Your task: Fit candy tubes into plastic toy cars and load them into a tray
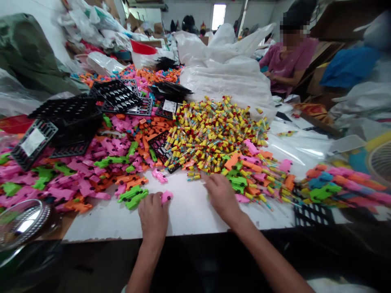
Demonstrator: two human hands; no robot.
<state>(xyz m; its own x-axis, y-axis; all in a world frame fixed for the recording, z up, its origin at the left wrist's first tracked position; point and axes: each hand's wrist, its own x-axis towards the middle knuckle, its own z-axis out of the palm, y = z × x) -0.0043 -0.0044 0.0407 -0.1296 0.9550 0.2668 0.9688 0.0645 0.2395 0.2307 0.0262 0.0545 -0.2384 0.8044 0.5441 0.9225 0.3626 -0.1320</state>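
My left hand [153, 213] is closed on a pink toy car [166, 197], which shows at its fingertips on the white tabletop [186, 211]. Just left of that hand lie green toy cars [133, 197]. My right hand [221, 197] reaches to the front edge of a heap of small yellow-capped tubes [214, 134]; its fingers are bent and what they hold, if anything, is hidden. Beside it on the right are more green cars [237, 183] mixed with orange and pink ones. A large pile of pink cars [82, 179] spreads over the left side.
Black plastic trays [116, 95] lie on the pile at the left. A clear round container [24, 224] stands at the near left. White plastic sacks [226, 73] rise behind the tubes. At the back right sits a person in a pink shirt [290, 65]. A fan [380, 158] is at the far right.
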